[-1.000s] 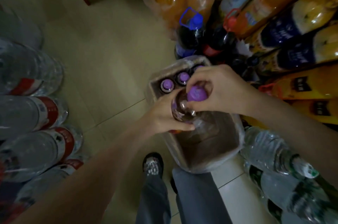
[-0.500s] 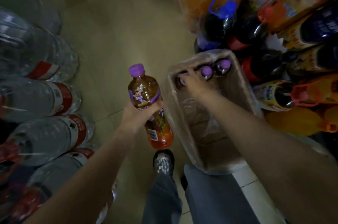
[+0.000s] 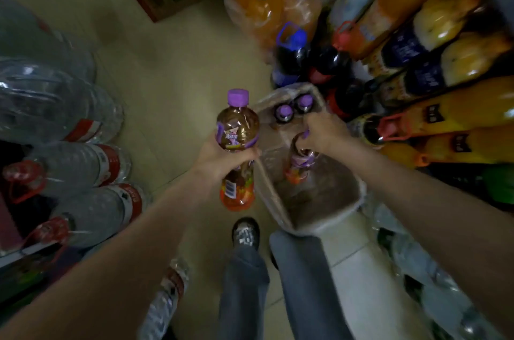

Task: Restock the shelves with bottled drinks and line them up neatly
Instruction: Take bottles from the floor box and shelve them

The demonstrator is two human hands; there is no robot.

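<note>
Bottled drinks: 1 in each hand, centre frame.
Left hand (image 3: 219,156) wraps 1 purple-capped bottle (image 3: 237,145); right hand (image 3: 319,134) pinches another bottle's cap (image 3: 305,134) above the cardboard tray (image 3: 328,217). Judged risk: that cap-only pinch slips.

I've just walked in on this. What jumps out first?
Dead centre, the left hand grips a purple-capped bottle of brown drink above the floor. Beside it, the right hand pinches the top of a second bottle in a nearly emptied carton. Big orange drink bottles crowd the right; water jugs line the left.
</note>
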